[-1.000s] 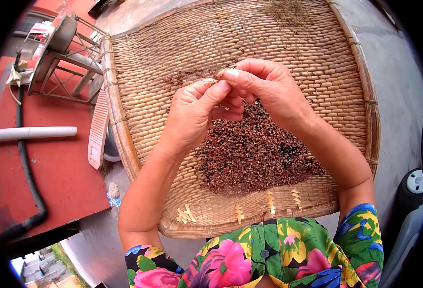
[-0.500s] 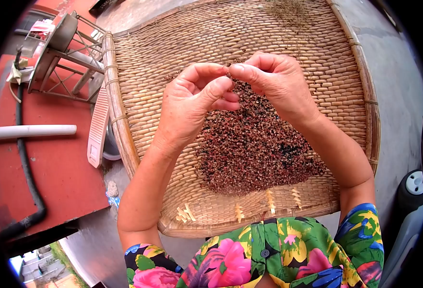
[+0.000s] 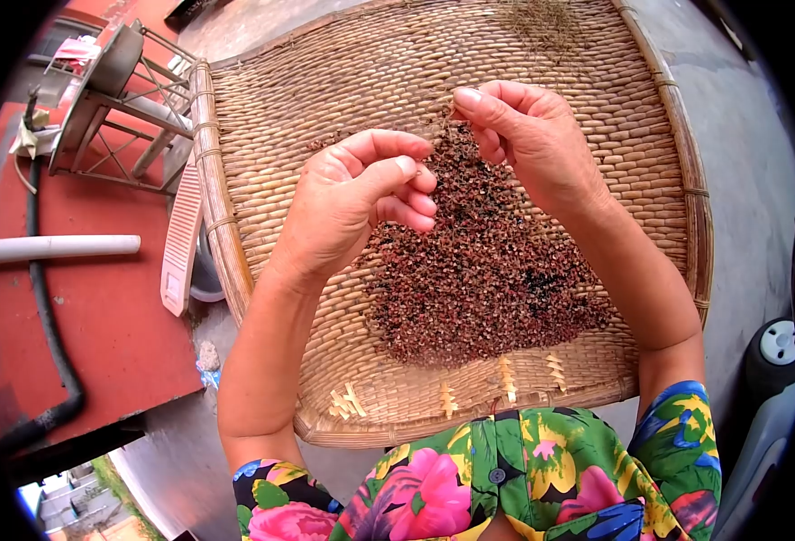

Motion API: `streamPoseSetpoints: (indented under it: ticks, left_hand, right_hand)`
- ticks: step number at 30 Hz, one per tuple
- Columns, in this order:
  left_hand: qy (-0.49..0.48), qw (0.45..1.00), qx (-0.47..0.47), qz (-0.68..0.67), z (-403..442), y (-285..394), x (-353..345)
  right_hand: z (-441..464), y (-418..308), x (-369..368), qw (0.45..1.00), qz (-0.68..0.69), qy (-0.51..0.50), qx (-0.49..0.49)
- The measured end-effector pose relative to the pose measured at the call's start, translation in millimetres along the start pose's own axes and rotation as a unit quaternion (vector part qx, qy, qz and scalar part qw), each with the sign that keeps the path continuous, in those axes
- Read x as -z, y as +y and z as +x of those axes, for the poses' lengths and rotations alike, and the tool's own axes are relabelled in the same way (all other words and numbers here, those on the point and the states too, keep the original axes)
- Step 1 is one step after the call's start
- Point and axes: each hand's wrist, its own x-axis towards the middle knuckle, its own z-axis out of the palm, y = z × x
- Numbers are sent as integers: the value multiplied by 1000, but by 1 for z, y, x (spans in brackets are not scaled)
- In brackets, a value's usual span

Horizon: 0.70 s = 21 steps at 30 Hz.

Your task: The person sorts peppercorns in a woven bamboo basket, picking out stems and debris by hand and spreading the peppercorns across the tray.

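Note:
A wide woven winnowing basket (image 3: pixel 343 81) lies before me, holding a heap of small reddish-brown dried husks with black seeds (image 3: pixel 488 279), which look like Sichuan peppercorns. Over the left edge of the heap is my left hand (image 3: pixel 352 194), its fingers loosely curled and the thumb apart from the index finger. My right hand (image 3: pixel 533 135) is higher, over the heap's far tip, thumb and index finger pinched together. Something tiny and thin seems to show at that pinch, too small to name. Both hands are raised above the basket and apart from each other.
A patch of thin, dry stems (image 3: pixel 546 22) lies at the basket's far end. To the left are a metal-framed stand (image 3: pixel 100 117), a pale ridged board (image 3: pixel 181 243), a white pipe (image 3: pixel 55 249) and a black hose (image 3: pixel 50 334). A wheel (image 3: pixel 781 343) shows at right.
My hands, whose fingertips met over the heap, have separated. The right has moved up and slightly right, still pinched; the left has shifted a little down and left, its thumb and index finger parting.

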Motion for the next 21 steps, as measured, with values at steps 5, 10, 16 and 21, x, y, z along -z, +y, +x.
streamPoseSetpoints:
  ticks: [5, 10, 16, 21]
  left_hand:
    - [22, 998, -58, 32, 4, -7, -2]
    - [28, 996, -80, 7, 5, -15, 1]
    - [-6, 962, 29, 272, -1, -4, 5]
    - [-242, 791, -136, 545, -13, -44, -9]
  right_hand:
    - [-3, -1, -1, 995, -94, -25, 32]
    - [-7, 2, -7, 989, -131, -59, 46]
    - [32, -7, 21, 940, -226, 121, 226]
    - [120, -40, 102, 773, -510, 223, 304]
